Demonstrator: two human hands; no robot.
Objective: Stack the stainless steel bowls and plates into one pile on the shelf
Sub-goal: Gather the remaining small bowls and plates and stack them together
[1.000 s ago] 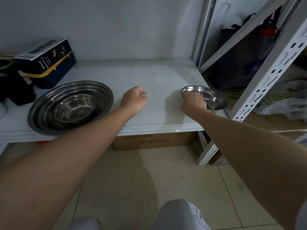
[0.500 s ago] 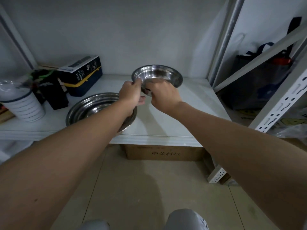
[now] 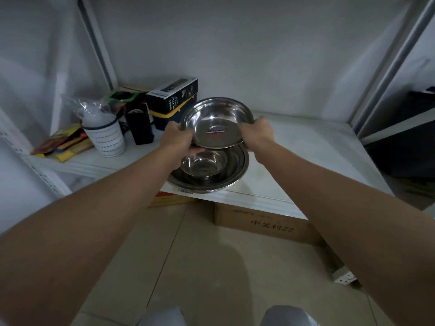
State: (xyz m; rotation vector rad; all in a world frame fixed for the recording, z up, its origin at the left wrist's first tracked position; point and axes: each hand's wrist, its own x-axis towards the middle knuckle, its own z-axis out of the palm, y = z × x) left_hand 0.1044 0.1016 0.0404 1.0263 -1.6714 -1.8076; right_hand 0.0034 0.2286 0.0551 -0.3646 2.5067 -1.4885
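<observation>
I hold a shallow stainless steel plate (image 3: 215, 123) tilted toward me, with a small red and blue sticker inside. My left hand (image 3: 177, 137) grips its left rim and my right hand (image 3: 257, 132) grips its right rim. Directly under it, on the white shelf (image 3: 306, 147), a small steel bowl (image 3: 202, 164) sits inside a large steel basin (image 3: 235, 175). The held plate hovers just above that pile and hides its far part.
At the back left of the shelf stand a dark box with a yellow band (image 3: 173, 102), a black case (image 3: 140, 128), a white striped cup in plastic wrap (image 3: 106, 135) and flat packets (image 3: 63, 144). A cardboard box (image 3: 266, 225) sits on the floor below. Metal uprights (image 3: 390, 67) frame the right side.
Both hands have carried the plate left and nearer, from mid-shelf to just above the bowl pile. My view has swung left, showing more of the shelf's left end.
</observation>
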